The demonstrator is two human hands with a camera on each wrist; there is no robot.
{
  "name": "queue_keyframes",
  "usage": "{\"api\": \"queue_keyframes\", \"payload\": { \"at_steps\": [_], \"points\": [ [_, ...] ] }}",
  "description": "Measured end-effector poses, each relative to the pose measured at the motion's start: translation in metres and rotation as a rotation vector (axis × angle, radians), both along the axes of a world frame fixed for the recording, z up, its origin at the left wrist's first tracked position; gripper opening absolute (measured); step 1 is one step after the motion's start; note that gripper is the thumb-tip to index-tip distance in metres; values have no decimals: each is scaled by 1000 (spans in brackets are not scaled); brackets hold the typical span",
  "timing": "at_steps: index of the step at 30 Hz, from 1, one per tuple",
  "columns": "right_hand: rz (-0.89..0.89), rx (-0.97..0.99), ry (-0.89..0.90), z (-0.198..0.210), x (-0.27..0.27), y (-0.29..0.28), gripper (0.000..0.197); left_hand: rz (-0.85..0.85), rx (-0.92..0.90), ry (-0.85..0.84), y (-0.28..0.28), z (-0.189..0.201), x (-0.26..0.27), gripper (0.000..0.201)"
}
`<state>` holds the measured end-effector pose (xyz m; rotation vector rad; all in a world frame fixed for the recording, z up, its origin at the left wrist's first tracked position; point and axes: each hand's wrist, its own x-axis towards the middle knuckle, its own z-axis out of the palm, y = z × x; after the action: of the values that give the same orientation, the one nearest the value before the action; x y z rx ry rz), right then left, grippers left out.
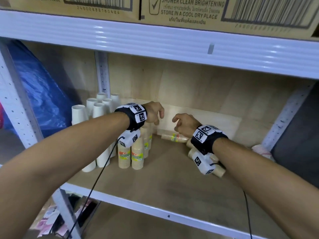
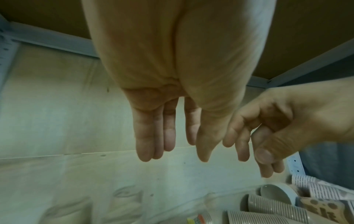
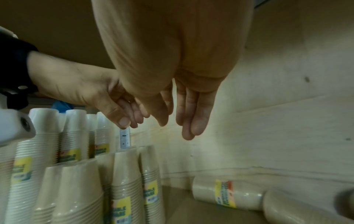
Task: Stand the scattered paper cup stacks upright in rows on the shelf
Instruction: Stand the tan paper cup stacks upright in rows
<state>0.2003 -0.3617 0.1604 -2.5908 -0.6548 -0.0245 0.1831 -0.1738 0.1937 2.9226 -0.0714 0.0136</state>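
Both hands were held up over the middle of the wooden shelf (image 1: pixel 155 183) with nothing in them. The left hand (image 1: pixel 153 114) and the right hand (image 1: pixel 185 125) were seen close together but not touching in the head view, fingers drooping and loosely relaxed, well above the cups. The standing stacks were grouped at the left: tall white cup stacks (image 1: pixel 98 128) at the far left, and shorter brown labelled stacks (image 1: pixel 131 156) just to their right, partly hidden behind the left wrist camera. One wrapped brown stack (image 1: pixel 174 137) was lying on its side against the back panel, and a few more fallen stacks (image 1: pixel 218 170) were mostly blocked by the right wrist camera in that view. A striped stack (image 1: pixel 260 150) was tucked at the far right by the upright post. Cardboard boxes (image 1: pixel 181 11) were parked on the shelf above, and a blue plastic bag (image 1: pixel 38 94) was off to the left. The left wrist view gave what the head view couldn't: the jumbled pile at the right, ribbed grey-brown cups (image 2: pixel 268 209) heaped with striped ones. The right wrist view showed the upright rows (image 3: pixel 122 186) up close with their yellow labels, plus the toppled stack (image 3: pixel 228 192) lying near the back wall.
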Motion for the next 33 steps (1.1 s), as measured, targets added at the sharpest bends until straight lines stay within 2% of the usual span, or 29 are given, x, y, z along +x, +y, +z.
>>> {"api": "queue_keyframes", "payload": {
  "at_steps": [8,16,25,30,31,33],
  "points": [
    [-122,-78,41,-12,11,-54,36,-99,10,45,-47,-21,32,36],
    [-175,-270,179,-40,24,-91,46,-159,-11,115,-78,-60,63,45],
    [-158,-453,258,-83,37,-119,67,-138,-16,136,-89,-110,110,50],
    [-109,-457,317,-105,47,-137,31,-87,-5,103,-91,-134,130,52],
    [-107,-444,316,-107,48,-139,29,-87,2,94,-93,-137,133,52],
    [-87,-410,336,-108,49,-141,40,-76,37,86,-96,-142,137,49]
  ]
}}
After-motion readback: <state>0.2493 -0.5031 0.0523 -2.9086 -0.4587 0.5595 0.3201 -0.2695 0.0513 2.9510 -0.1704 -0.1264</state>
